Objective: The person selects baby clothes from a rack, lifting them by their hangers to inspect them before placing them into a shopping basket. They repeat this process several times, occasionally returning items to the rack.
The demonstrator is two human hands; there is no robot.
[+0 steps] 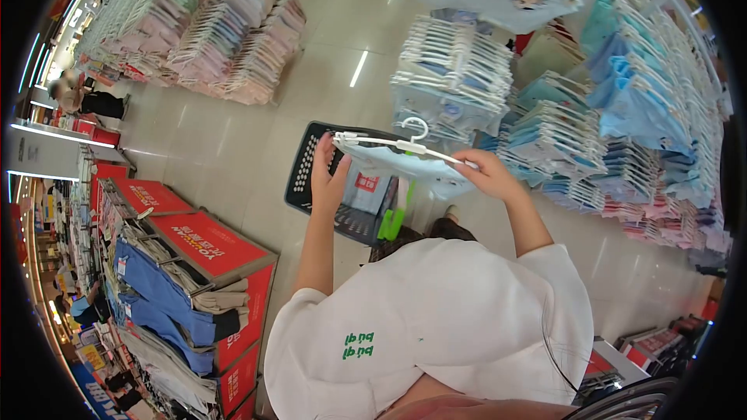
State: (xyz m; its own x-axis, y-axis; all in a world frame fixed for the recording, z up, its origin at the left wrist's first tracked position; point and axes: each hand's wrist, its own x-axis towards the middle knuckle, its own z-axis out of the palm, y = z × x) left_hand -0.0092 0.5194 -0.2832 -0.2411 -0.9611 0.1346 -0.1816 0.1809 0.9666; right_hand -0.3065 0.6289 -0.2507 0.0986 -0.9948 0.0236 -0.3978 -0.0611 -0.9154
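A pale blue garment (pixel 408 165) hangs from a white plastic hanger (pixel 381 141) with its hook pointing up, in front of my body. My right hand (pixel 489 176) pinches the hanger's right end between thumb and fingers. At the hanger's left end, my left hand (pixel 325 179) is raised with its fingers stretched out and thumb apart, close against the hanger tip. Below the garment stands a dark shopping basket (pixel 299 187) with a bright green handle (pixel 399 214). Inside lies a packaged item with a red label (pixel 366 181), partly hidden by the garment.
Racks of hung light blue clothes (pixel 451 78) stand ahead and to the right. Pastel clothes (pixel 226 39) fill racks at the far left. A red-panelled stand with blue trousers (pixel 159 288) is at the near left. Another person (pixel 89 101) is farther off. Tiled floor (pixel 342 62) runs between.
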